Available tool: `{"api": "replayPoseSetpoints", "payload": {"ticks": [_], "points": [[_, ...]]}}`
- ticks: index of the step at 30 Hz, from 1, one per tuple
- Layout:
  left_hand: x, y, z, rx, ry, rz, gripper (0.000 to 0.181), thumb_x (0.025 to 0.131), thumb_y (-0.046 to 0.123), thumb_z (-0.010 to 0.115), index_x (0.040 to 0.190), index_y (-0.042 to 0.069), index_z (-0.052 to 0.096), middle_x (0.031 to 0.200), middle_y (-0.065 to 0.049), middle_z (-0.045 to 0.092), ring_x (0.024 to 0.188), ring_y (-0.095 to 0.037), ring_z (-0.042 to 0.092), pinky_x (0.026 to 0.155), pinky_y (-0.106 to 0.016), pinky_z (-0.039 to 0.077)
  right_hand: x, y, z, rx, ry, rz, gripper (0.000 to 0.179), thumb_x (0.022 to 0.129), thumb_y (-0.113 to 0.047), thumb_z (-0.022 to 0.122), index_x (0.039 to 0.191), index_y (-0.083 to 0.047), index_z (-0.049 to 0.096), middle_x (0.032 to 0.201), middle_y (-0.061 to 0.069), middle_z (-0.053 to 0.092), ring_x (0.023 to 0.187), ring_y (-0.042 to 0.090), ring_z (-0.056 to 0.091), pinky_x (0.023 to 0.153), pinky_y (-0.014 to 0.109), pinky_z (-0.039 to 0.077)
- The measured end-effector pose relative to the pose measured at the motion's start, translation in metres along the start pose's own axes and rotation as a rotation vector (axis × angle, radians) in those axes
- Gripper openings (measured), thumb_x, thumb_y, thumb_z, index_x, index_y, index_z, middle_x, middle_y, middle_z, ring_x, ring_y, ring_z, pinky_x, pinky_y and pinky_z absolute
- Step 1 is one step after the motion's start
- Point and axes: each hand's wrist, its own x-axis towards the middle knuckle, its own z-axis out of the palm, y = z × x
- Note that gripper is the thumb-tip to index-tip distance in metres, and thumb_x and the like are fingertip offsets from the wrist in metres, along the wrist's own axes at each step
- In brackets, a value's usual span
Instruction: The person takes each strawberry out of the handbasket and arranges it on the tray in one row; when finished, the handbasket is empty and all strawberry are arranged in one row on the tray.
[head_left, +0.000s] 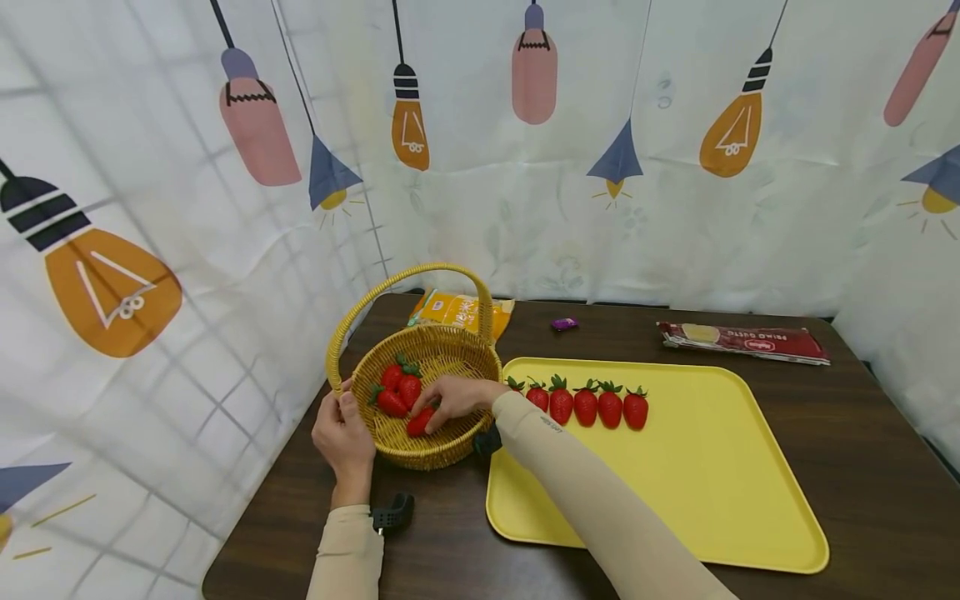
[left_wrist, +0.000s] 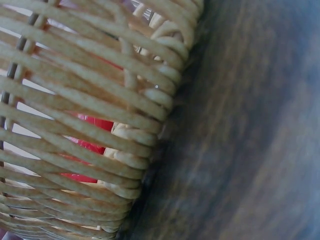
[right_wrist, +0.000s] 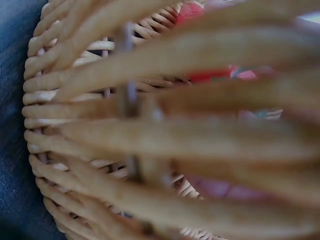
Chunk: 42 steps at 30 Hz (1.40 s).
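Observation:
A yellow woven basket [head_left: 420, 457] with a tall arched handle stands on the table. At its left side my left hand [head_left: 343, 433] grips the rim, thumb over the edge. My right hand [head_left: 459, 398] reaches down inside and pinches a strawberry [head_left: 420, 422] near the basket floor. Several other strawberries [head_left: 391, 404] with green tops lie beside it, toward the left wall. Both wrist views are filled by close basket weave [left_wrist: 85, 95], with bits of red fruit [right_wrist: 207, 75] showing through the gaps.
To the right lies a yellow tray [head_left: 675, 492] with several strawberries [head_left: 586, 406] lined up near its far edge; my right forearm crosses its left part. Behind are an orange packet [head_left: 457, 310], a small purple wrapped piece [head_left: 564, 323] and a long red packet [head_left: 750, 342].

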Motion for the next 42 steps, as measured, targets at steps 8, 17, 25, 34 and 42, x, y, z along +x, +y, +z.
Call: {"api": "replayPoseSetpoints", "payload": {"ticks": [8,17,25,34,42], "points": [[-0.001,0.000,0.001,-0.003,-0.001,0.000,0.063,0.098,0.053,0.048,0.096,-0.005,0.073,0.093,-0.022,0.070,0.061,0.003,0.038,0.059,-0.021,0.027,0.001,0.003,0.002,-0.005,-0.053,-0.049,0.021,0.085,-0.009,0.075,0.106,-0.015,0.075,0.105,-0.011,0.068,0.099,0.003,0.056,0.088,0.021,0.044],[0.001,0.000,0.001,-0.006,-0.002,-0.004,0.064,0.097,0.055,0.047,0.094,-0.002,0.074,0.096,-0.018,0.072,0.056,0.002,0.034,0.055,-0.021,0.024,0.002,0.004,0.002,0.049,-0.094,-0.060,0.027,0.081,-0.004,0.077,0.106,-0.012,0.073,0.103,-0.009,0.067,0.095,0.003,0.056,0.084,0.021,0.046],[0.000,0.000,0.000,-0.008,-0.003,-0.003,0.064,0.097,0.055,0.047,0.093,-0.002,0.074,0.092,-0.019,0.071,0.054,0.002,0.031,0.055,-0.021,0.022,0.001,0.006,0.002,0.110,-0.087,-0.066,0.026,0.080,-0.008,0.078,0.105,-0.013,0.072,0.098,-0.008,0.067,0.088,0.006,0.056,0.078,0.022,0.048],[0.000,-0.001,0.000,-0.006,0.006,0.007,0.065,0.097,0.056,0.047,0.097,-0.004,0.074,0.088,-0.021,0.070,0.055,0.003,0.032,0.056,-0.020,0.023,-0.004,0.003,0.001,0.137,-0.026,-0.063,0.031,0.081,-0.009,0.076,0.111,-0.013,0.073,0.105,-0.010,0.068,0.093,0.007,0.054,0.080,0.023,0.048],[0.001,0.000,0.000,-0.007,0.000,0.008,0.066,0.097,0.055,0.047,0.085,-0.006,0.071,0.097,-0.018,0.072,0.056,0.004,0.032,0.056,-0.021,0.022,-0.008,0.003,0.000,0.205,0.153,-0.099,0.033,0.083,-0.014,0.076,0.116,-0.017,0.073,0.117,-0.009,0.066,0.105,0.009,0.054,0.081,0.025,0.048]]}}
